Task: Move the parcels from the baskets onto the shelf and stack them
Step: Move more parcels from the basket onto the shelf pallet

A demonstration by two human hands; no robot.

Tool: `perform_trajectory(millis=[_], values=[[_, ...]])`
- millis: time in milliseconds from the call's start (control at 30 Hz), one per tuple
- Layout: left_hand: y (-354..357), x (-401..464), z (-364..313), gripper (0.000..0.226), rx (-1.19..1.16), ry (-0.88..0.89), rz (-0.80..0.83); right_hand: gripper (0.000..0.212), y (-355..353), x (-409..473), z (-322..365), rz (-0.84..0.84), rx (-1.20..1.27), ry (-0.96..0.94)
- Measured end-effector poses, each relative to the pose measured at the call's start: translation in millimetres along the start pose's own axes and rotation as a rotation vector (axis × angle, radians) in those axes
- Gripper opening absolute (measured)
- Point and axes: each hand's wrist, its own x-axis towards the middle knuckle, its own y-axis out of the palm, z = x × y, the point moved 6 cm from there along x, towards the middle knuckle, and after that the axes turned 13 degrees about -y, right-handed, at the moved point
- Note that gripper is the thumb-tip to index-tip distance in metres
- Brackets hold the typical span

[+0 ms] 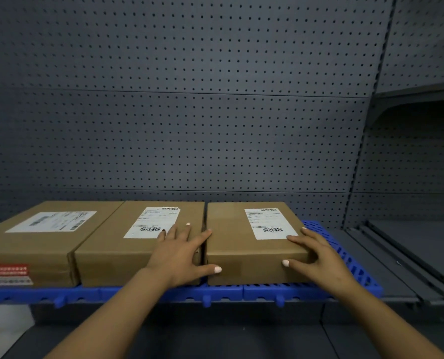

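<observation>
Both forearms reached up from the bottom of the view to the shelf (386, 257), where three parcels sat side by side on a blue plastic mat (350, 263). On the right parcel (252, 244), the right hand (316, 257) cupped the near right corner, its grip clamped there with fingers over the top and thumb on the front face. Spread flat, the left hand (179, 252) lay across the seam, fingers on the middle parcel (127, 244) and thumb against the right one's front, probably to square the two up. A left parcel (34, 237) touched the middle one. No basket showed (stacking had seemingly not begun).
</observation>
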Motion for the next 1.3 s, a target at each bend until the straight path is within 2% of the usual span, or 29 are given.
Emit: perform_trajectory(millis=[200, 333, 467, 667, 800, 900, 1033, 1133, 1300], values=[[1.2, 0.8, 2.1, 0.116, -0.002, 0.013, 0.002, 0.062, 0.9, -4.2, 4.6, -0.019, -0.050, 0.014], [2.9, 2.5, 3.7, 0.111, 0.008, 0.022, -0.013, 0.064, 1.9, -7.7, 6.2, -0.026, -0.082, 0.016], [2.6, 0.9, 4.6, 0.096, 0.012, 0.030, -0.015, 0.064, 3.3, -10.6, 5.9, -0.040, -0.090, 0.006], [3.7, 1.2, 5.0, 0.105, 0.007, 0.041, -0.019, 0.066, 3.1, -11.3, 6.7, -0.032, -0.101, 0.012], [0.8, 2.8, 4.4, 0.106, 0.013, 0.048, 0.002, 0.073, -1.7, -16.1, 14.7, 0.006, -0.236, -0.050], [-6.3, -3.6, 0.5, 0.109, -0.003, 0.058, -0.031, 0.076, -16.7, -28.0, 23.5, -0.043, -0.230, -0.079], [-24.8, -33.4, -32.4, 0.114, -0.100, 0.210, -0.193, 0.073, -47.0, -71.5, 33.4, -0.107, -0.271, -0.147], [-27.0, -67.3, -73.2, 0.097, -0.181, 0.382, -0.285, 0.070, -67.9, -127.3, 25.7, -0.089, -0.310, -0.099], [6.8, -125.4, -145.3, 0.088, -0.210, 0.587, -0.205, 0.068, -89.9, -235.5, -12.0, -0.007, -0.329, 0.125]])
